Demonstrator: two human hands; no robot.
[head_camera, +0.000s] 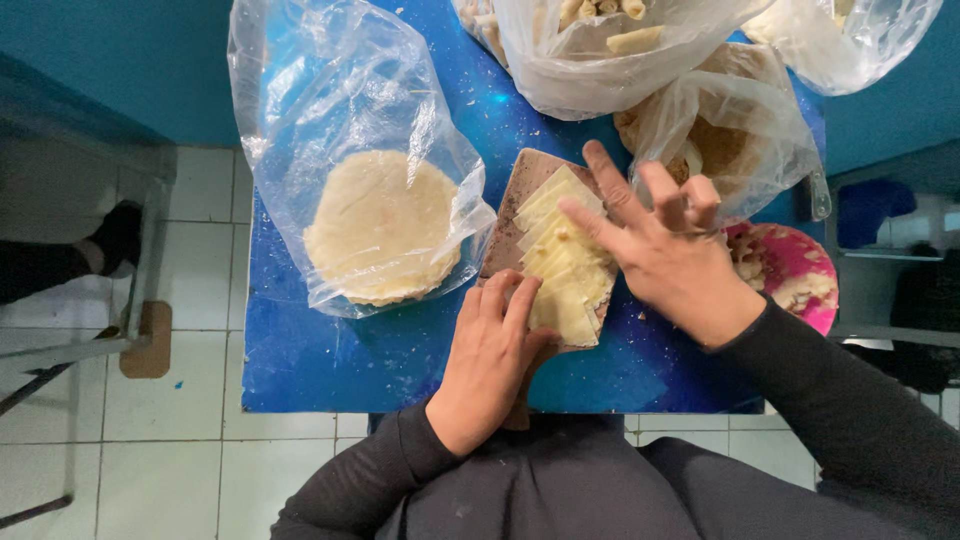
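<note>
Left of frame: clear plastic bag (350, 130) lying open on the blue table (330, 360), stack of round pale tortillas (382, 240) inside it. Centre: wooden board (510, 210) with pale yellow cheese slices (562, 265) fanned across it. Left hand (490, 355) at lower centre, fingers curled over the board's near edge and touching the lowest slices, loose hold. Right hand (665, 250) just right of the board, open, index fingertip pressing on the slices, gripping nothing. Upper right: more clear bags (640, 50) with pale food. Right edge: pink plate (800, 270) with crumbs.
</note>
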